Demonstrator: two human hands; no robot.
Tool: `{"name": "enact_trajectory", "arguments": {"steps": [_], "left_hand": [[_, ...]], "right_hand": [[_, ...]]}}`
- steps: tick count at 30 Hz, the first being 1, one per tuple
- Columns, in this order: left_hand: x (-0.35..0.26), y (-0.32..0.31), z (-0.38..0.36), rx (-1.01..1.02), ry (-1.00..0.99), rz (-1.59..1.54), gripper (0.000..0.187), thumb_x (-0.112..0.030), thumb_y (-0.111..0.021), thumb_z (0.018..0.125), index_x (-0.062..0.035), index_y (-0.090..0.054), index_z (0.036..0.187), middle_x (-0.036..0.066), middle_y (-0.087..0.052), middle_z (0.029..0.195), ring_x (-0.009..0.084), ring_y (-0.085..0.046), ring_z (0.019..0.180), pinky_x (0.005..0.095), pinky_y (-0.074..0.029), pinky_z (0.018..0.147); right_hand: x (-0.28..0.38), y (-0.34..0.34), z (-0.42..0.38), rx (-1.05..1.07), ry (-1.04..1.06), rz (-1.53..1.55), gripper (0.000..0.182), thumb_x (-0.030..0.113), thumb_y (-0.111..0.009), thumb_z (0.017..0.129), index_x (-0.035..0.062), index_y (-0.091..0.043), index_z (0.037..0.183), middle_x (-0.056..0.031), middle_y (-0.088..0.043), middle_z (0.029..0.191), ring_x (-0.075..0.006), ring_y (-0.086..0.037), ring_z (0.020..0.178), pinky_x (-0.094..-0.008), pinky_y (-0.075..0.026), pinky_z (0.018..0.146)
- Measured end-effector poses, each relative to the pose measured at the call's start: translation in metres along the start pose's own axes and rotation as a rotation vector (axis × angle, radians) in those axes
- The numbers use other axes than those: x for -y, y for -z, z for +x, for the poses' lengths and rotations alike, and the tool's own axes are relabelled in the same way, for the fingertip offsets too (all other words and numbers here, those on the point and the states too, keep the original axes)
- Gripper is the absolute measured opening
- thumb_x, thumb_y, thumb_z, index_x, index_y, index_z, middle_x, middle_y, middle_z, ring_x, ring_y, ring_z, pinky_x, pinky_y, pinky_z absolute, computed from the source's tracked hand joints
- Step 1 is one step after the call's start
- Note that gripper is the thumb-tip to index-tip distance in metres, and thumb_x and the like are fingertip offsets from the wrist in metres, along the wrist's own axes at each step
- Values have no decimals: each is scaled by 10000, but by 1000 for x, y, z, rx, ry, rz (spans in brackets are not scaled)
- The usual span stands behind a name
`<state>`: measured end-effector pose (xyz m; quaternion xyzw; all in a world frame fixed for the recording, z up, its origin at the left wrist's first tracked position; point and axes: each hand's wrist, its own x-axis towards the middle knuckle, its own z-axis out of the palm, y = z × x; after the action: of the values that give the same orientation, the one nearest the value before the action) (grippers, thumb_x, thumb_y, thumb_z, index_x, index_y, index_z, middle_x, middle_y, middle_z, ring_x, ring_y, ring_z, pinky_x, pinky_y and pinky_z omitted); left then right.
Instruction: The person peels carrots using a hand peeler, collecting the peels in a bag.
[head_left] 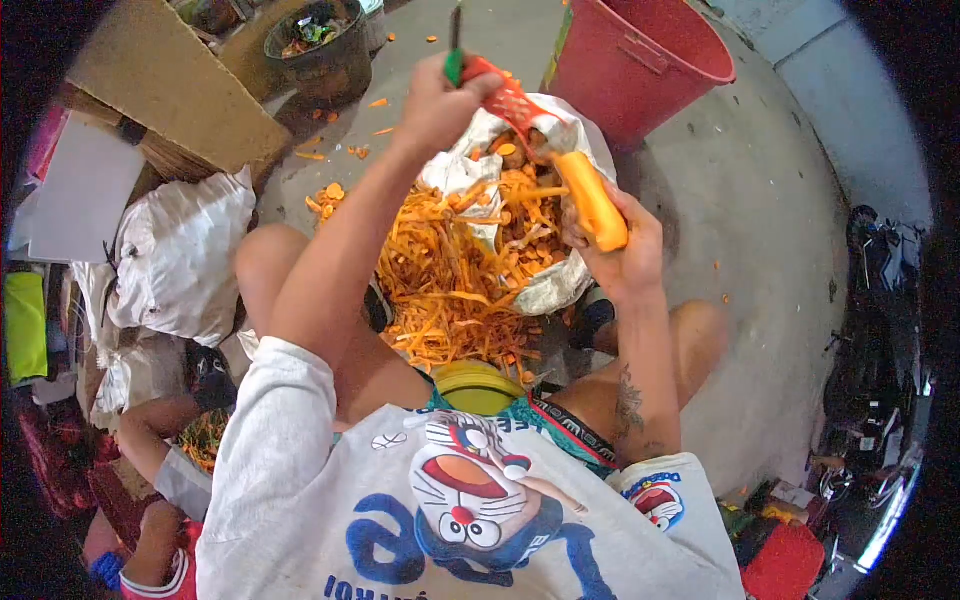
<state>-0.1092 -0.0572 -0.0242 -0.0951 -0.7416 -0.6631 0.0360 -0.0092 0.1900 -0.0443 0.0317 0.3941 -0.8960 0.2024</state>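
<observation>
My left hand [437, 108] is closed round a red peeler [508, 103] with holes in it. A green piece with a dark, narrow end sticks up past the fist. My right hand [625, 240] grips a thick, peeled orange carrot [592, 200], tilted with its upper end by the peeler's tip. A strip of peel hangs beside the carrot. Beneath both hands lies a large heap of orange peelings [440, 265], next to an open white sack [555, 290] holding more peelings and carrot pieces.
A yellow tub-like object [478, 385] sits between my legs. A red bucket [640, 75] stands ahead right, a dark bucket [325, 60] ahead left. Cardboard [180, 70] and a filled white sack [185, 255] are at left. Another person's arm [150, 435] shows lower left.
</observation>
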Motion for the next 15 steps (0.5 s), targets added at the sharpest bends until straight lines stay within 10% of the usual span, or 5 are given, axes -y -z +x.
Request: {"name": "enact_trajectory", "arguments": {"steps": [3, 6, 12, 15], "left_hand": [[12, -6, 1, -64, -90, 39, 175, -231, -722, 926, -57, -721, 947, 4, -691, 746, 70, -577, 602, 244, -433, 516], [-13, -47, -39, 95, -386, 32, 179, -188, -778, 861, -29, -724, 924, 45, -717, 774, 138, -621, 697, 359, -504, 672], [0, 7, 6, -161, -5, 12, 134, -123, -713, 917, 9, -713, 890, 69, -729, 799, 120, -675, 704, 303, -534, 650], [5, -35, -27, 3, -318, 10, 157, -175, -719, 935, -43, -703, 1019, 38, -692, 789, 113, -658, 749, 295, -542, 686]], "right_hand": [[3, 1, 6, 183, -14, 72, 447, 276, -420, 1039, 14, -534, 1383, -103, -670, 1143, -189, -649, 929, -327, -516, 780], [3, -15, 6, -189, 27, -50, 450, 277, -419, 1039, 9, -530, 1384, -89, -663, 1090, -183, -635, 896, -322, -504, 759], [0, -2, 1, 23, -15, 30, 458, 306, -434, 1034, 3, -536, 1362, -112, -648, 1176, -197, -626, 949, -343, -497, 768], [0, -23, 2, -231, 28, -31, 458, 292, -432, 1034, -9, -516, 1370, -104, -641, 1071, -184, -598, 878, -325, -476, 748]]}}
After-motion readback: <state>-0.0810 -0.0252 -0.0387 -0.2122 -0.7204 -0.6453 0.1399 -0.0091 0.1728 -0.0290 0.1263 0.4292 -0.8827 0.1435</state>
